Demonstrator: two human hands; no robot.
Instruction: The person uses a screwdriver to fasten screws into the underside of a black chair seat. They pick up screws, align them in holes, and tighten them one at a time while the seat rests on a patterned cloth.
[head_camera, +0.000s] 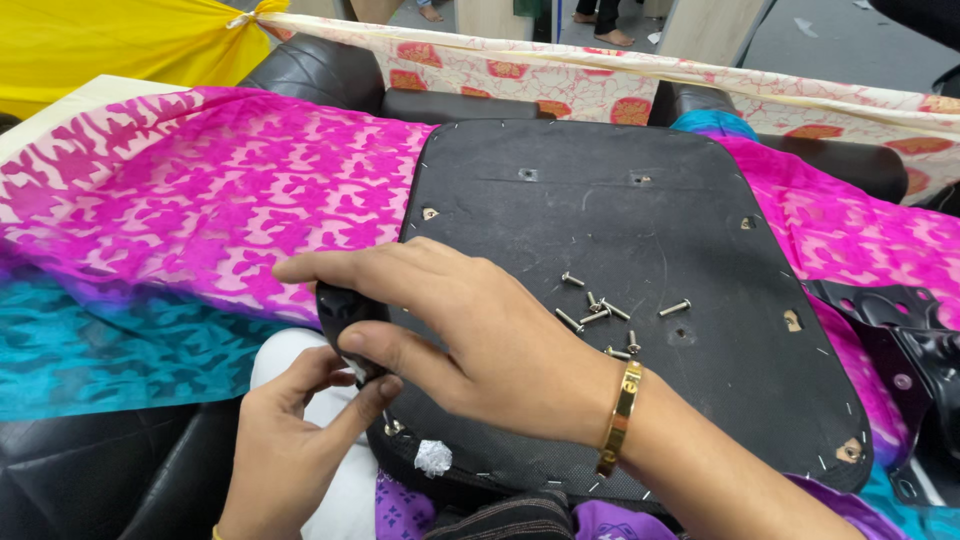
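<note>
A black chair seat base (620, 220) lies upside down on pink and teal cloth. My right hand (470, 330), with a gold bangle on the wrist, grips a black part (338, 305) at the seat's near left corner. My left hand (295, 425) is below it, fingertips pinching a small screw (388, 418) at the seat's edge. Several loose silver screws (600, 312) lie on the seat to the right of my right hand.
A scrap of white foam (433, 458) sits on the seat's front edge. A black metal bracket (900, 330) lies at the right. Black leather cushions (320, 65) and patterned cloth (600, 85) are behind. Another person's feet (600, 30) stand far back.
</note>
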